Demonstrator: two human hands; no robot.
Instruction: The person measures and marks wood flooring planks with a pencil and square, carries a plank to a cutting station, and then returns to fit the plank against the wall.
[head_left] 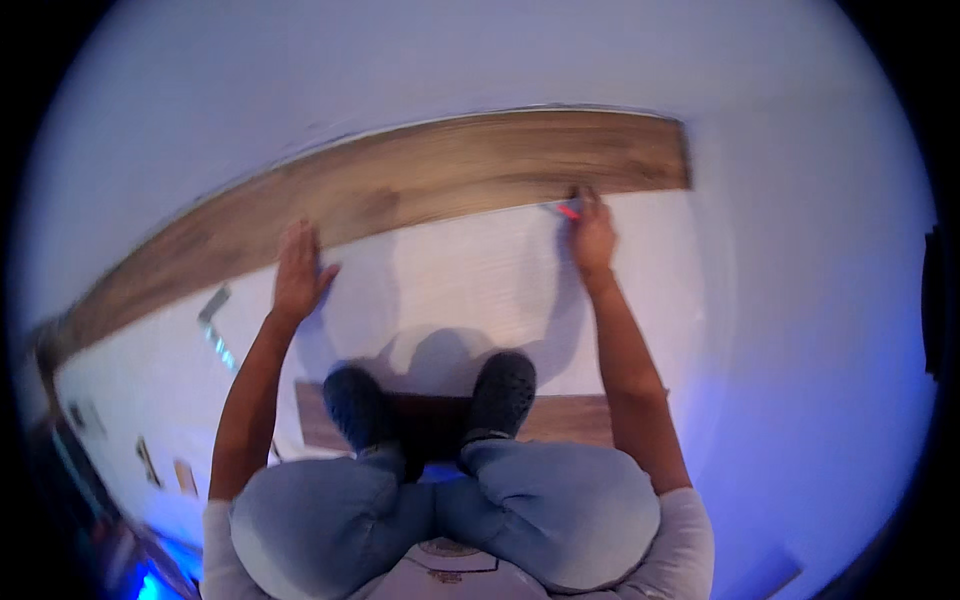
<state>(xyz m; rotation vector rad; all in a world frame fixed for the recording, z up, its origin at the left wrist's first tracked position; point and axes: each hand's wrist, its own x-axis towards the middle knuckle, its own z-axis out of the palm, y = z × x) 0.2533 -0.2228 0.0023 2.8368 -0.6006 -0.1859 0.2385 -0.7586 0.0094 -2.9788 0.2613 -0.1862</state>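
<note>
A long brown wood-look floor plank point(440, 170) lies along the foot of the white wall, on a pale floor sheet. My left hand point(297, 272) rests flat on its near edge, with fingers stretched out and thumb spread. Further right, my right hand point(592, 235) is at the same edge, near the plank's right end. Its fingers close around a small red-and-dark thing point(568, 212), too blurred for me to name. Left of my left forearm, a bent, shiny metal bar point(213, 318) lies on the sheet.
A second wood-look board point(570, 418) lies across the floor under my shoes point(502, 395). Small pieces, one of them a brown block point(186, 477), lie at the lower left. White wall point(820, 260) rises on the right, and dark clutter point(75, 480) stands at the far left.
</note>
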